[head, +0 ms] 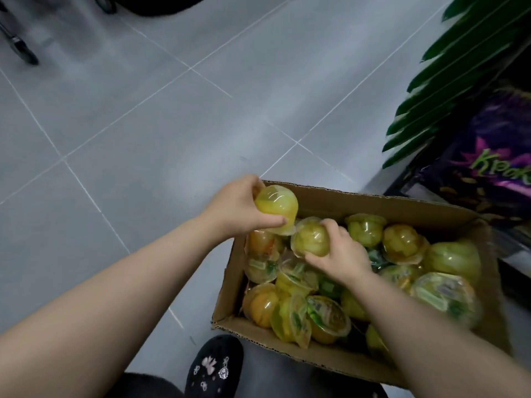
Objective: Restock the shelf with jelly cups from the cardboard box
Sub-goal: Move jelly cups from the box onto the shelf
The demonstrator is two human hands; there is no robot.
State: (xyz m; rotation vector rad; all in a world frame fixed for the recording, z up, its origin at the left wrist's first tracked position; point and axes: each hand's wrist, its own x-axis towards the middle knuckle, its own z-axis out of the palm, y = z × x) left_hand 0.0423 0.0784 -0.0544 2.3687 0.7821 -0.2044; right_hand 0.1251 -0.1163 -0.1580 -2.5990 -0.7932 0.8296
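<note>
Cup clasped by left hand fingers | second cup clasped by right hand fingers

One cam, worn on the person's head. It looks fwd & steeply down at the grey tiled floor. It sits close: both bare arms come in from the bottom edge, w/ the left hand & right hand near the middle. The open brown cardboard box fills the near right, close enough to show fruit bits in the clear yellow plastic jelly cups. A black slipper w/ small charms is at the bottom edge, right under the cam.
</note>
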